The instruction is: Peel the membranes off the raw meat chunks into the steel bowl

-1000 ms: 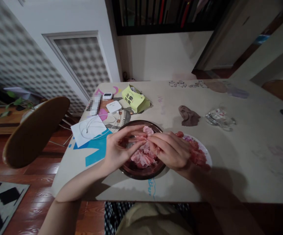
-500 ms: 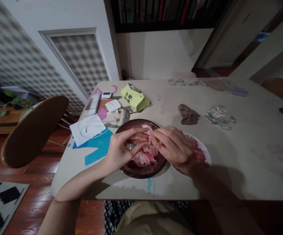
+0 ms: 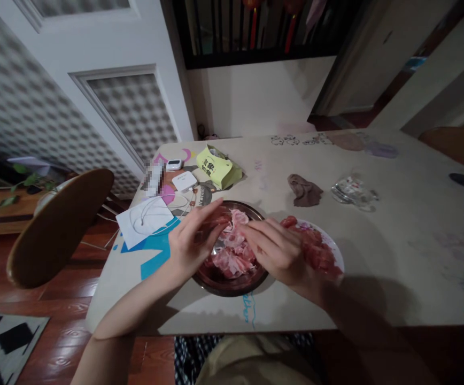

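A round dark metal bowl [image 3: 234,290] holds several pale pink, folded pieces of meat [image 3: 234,262]. Over its left side is my left hand [image 3: 190,240], thumb and fingers closed around a reddish piece of meat [image 3: 217,220]. My right hand [image 3: 278,248] is over the bowl's right side, its fingertips pinched together at the pink meat; what lies between them is largely hidden. Just right of the bowl, partly behind my right hand, a white plate [image 3: 337,247] bears darker red meat [image 3: 318,251].
Behind the bowl stand a yellow-green bag [image 3: 218,168], a white box [image 3: 184,182] and a small device [image 3: 174,164]. A white cable crosses a paper sheet [image 3: 146,222] at left. A brown cloth [image 3: 304,191] and clear crumpled plastic [image 3: 352,191] lie behind the plate. A chair [image 3: 59,227] stands left.
My left hand has moved slightly left, away from my right hand, widening the gap between their fingertips. My right hand has shifted a little left and down. The camera view has tilted slightly.
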Motion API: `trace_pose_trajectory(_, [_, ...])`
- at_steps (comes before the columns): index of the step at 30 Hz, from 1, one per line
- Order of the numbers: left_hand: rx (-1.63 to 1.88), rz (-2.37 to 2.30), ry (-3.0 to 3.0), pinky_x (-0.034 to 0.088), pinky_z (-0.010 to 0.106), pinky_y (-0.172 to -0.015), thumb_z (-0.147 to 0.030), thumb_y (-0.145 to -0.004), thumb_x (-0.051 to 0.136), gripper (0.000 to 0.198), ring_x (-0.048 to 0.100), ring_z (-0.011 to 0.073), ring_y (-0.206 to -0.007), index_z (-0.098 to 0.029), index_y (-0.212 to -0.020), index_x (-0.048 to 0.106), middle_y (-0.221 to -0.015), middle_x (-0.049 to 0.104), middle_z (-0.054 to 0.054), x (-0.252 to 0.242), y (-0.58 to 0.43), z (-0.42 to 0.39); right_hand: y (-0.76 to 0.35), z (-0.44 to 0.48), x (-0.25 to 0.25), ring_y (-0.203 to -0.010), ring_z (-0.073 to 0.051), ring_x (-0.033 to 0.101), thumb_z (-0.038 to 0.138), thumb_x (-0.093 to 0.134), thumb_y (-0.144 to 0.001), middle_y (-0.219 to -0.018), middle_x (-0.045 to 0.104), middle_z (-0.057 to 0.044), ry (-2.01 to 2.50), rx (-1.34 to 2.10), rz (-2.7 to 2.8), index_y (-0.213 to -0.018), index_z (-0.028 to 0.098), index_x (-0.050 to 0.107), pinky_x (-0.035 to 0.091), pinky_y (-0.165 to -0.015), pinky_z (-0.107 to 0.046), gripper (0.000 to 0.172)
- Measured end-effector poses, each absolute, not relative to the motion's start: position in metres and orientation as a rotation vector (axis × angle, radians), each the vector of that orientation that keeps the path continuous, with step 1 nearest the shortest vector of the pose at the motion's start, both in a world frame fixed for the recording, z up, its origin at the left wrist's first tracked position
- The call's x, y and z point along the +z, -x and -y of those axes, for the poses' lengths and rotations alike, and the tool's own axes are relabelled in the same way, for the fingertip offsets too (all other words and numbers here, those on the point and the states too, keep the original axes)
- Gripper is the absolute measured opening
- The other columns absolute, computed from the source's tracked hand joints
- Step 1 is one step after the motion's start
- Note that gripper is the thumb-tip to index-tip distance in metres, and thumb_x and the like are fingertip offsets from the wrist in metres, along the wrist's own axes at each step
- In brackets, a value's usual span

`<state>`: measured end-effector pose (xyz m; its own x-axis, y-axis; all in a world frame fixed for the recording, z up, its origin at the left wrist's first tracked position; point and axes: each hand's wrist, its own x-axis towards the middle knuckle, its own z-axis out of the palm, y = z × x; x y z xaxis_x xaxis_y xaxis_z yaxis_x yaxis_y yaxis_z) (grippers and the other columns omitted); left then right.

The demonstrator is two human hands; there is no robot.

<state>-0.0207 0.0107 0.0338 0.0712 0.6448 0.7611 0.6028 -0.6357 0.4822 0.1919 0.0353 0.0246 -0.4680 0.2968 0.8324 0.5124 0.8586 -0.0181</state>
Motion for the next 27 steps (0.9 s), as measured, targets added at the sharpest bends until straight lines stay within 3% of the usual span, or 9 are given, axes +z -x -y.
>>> trace_pose_trajectory(5, [1.484,-1.308,-2.339,0.065,0.021,-0.085,-0.014,-0.091,0.072,0.053,0.077,0.0111,-0.087,-0.025,-0.141,0.058,-0.108,0.077,0.003,0.031,0.018,-0.02,-0.192,-0.013,-0.008,-0.086,-0.017,0.071,0.006,0.062,-0.093,-0.094,0.078,-0.005,0.729,-0.084,2.062,-0.11,0.016,0.073,0.059,-0.077,-0.029,0.023])
trace_pose_trajectory(12, [1.179,-0.925,-2.429,0.063,0.023,-0.083,-0.02,-0.093,0.072,0.048,0.077,0.0145,-0.092,-0.021,-0.139,0.059,-0.113,0.077,0.007,0.033,-0.028,-0.045,-0.192,0.012,-0.021,-0.072,-0.015,0.068,0.009,0.07,-0.09,-0.075,0.075,-0.001,0.699,-0.192,1.934,-0.104,0.015,0.075,0.057,-0.071,-0.028,0.016])
trace_pose_trajectory(15, [1.01,-0.797,-2.515,0.061,0.026,-0.086,-0.022,-0.094,0.069,0.046,0.076,0.016,-0.093,-0.024,-0.139,0.059,-0.106,0.079,0.005,0.03,-0.058,-0.058,-0.196,0.02,-0.024,-0.073,-0.015,0.069,0.008,0.071,-0.089,-0.079,0.077,-0.001,0.7,-0.179,1.837,-0.109,0.015,0.073,0.058,-0.072,-0.027,0.021])
trace_pose_trajectory(21, [0.534,-0.868,-2.589,0.059,0.029,-0.085,-0.025,-0.096,0.063,0.044,0.077,0.0226,-0.1,-0.023,-0.14,0.058,-0.119,0.076,0.01,0.013,-0.103,-0.076,-0.209,0.029,-0.028,-0.072,-0.015,0.069,0.01,0.069,-0.091,-0.08,0.077,-0.001,0.728,-0.134,1.781,-0.119,0.018,0.07,0.058,-0.069,-0.027,0.029])
trace_pose_trajectory(24, [0.365,-0.847,-2.645,0.059,0.027,-0.081,-0.023,-0.098,0.057,0.04,0.077,0.0223,-0.096,-0.021,-0.138,0.059,-0.117,0.076,0.011,0.009,-0.11,-0.076,-0.216,0.029,-0.025,-0.074,-0.015,0.07,0.008,0.068,-0.091,-0.082,0.078,-0.001,0.733,-0.134,1.754,-0.12,0.018,0.069,0.059,-0.071,-0.028,0.031])
trace_pose_trajectory(27, [0.285,-0.758,-2.661,0.059,0.028,-0.089,-0.017,-0.096,0.055,0.045,0.076,0.0214,-0.104,-0.023,-0.141,0.057,-0.128,0.073,0.011,0.007,-0.11,-0.074,-0.22,0.027,-0.022,-0.074,-0.016,0.071,0.007,0.068,-0.09,-0.083,0.078,-0.002,0.731,-0.112,1.726,-0.12,0.018,0.069,0.06,-0.073,-0.029,0.031])
